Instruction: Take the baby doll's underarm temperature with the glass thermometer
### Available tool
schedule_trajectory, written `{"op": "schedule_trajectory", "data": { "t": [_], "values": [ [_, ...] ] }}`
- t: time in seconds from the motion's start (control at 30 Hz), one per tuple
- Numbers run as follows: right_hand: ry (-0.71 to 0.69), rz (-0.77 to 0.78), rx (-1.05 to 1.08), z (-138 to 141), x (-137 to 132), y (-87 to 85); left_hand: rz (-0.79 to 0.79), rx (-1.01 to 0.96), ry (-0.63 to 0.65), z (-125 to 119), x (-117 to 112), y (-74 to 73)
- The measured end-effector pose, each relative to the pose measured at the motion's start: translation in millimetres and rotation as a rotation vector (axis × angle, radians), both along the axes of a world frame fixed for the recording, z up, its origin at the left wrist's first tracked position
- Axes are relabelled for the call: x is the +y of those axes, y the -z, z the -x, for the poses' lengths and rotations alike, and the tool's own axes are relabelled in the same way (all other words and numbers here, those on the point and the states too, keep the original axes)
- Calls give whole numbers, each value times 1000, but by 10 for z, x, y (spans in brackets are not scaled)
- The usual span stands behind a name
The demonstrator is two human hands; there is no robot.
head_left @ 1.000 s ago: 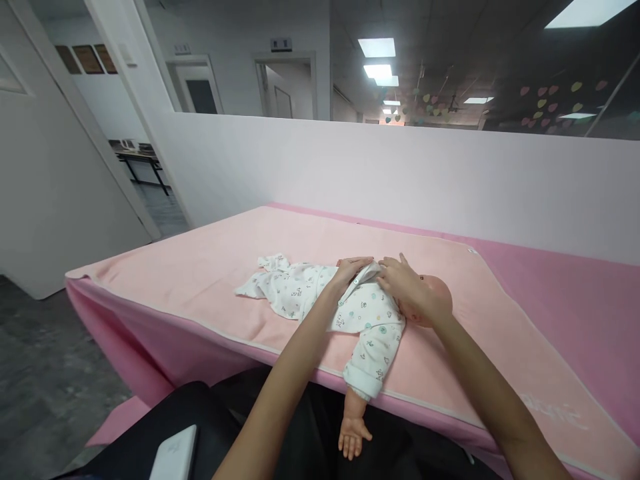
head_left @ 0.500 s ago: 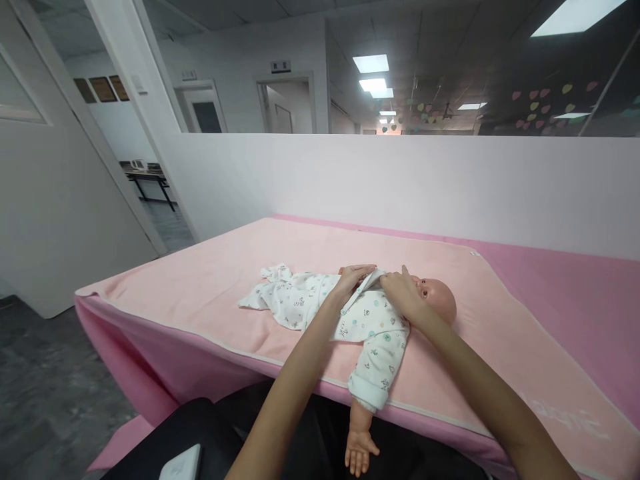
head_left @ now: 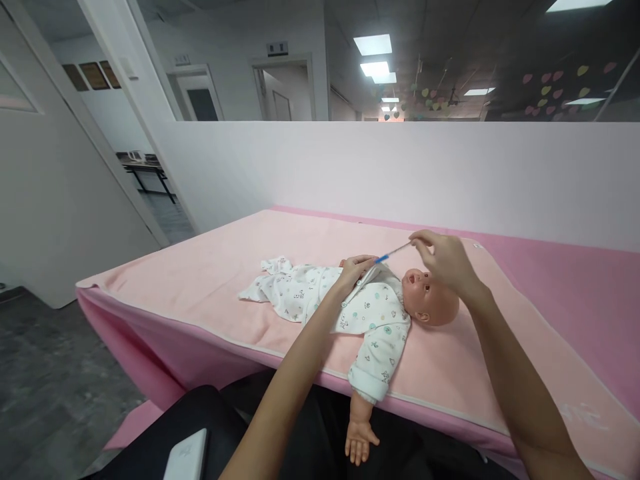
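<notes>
A baby doll [head_left: 431, 296] in a white printed romper [head_left: 345, 305] lies on its back on a pink towel [head_left: 210, 280]. One bare doll arm hangs over the near edge. My left hand [head_left: 356, 269] rests on the doll's chest, fingers curled on the romper's front flap. My right hand [head_left: 445, 257] is raised above the doll's head and pinches a thin thermometer [head_left: 393, 254] with a blue end, which points down toward the doll's far shoulder.
The towel covers a pink table [head_left: 565, 293] set against a low white partition wall [head_left: 400, 173]. A white phone [head_left: 187, 457] lies on my lap at bottom left. Dark floor and an open doorway are at left.
My right hand has lifted off the doll's neck and risen to the right, drawing the thermometer out from under the romper. The doll's face now shows. My left hand stays on the chest.
</notes>
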State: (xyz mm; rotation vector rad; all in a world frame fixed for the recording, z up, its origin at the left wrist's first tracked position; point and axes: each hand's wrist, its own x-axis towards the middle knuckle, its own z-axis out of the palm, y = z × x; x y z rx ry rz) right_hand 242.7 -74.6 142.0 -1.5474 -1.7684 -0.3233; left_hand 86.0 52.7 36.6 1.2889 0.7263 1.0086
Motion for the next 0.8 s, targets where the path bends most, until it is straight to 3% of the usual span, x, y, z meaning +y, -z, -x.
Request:
{"op": "schedule_trajectory", "data": {
  "t": [0.13, 0.3, 0.6, 0.7, 0.8],
  "values": [
    [-175, -359, 499, -61, -60, -93, -132, 32, 8, 11, -18, 9],
    [-251, -525, 731, -30, -50, -119, -149, 62, 47, 33, -43, -1],
    [-238, -539, 721, 10, -87, -134, -86, 18, 95, 13, -35, 9],
    [-220, -425, 663, -20, -236, -149, -95, 43, 130, 16, -45, 8],
    [-149, -245, 632, -126, -506, 6, -144, 61, 176, 20, -58, 8]
  ]
}}
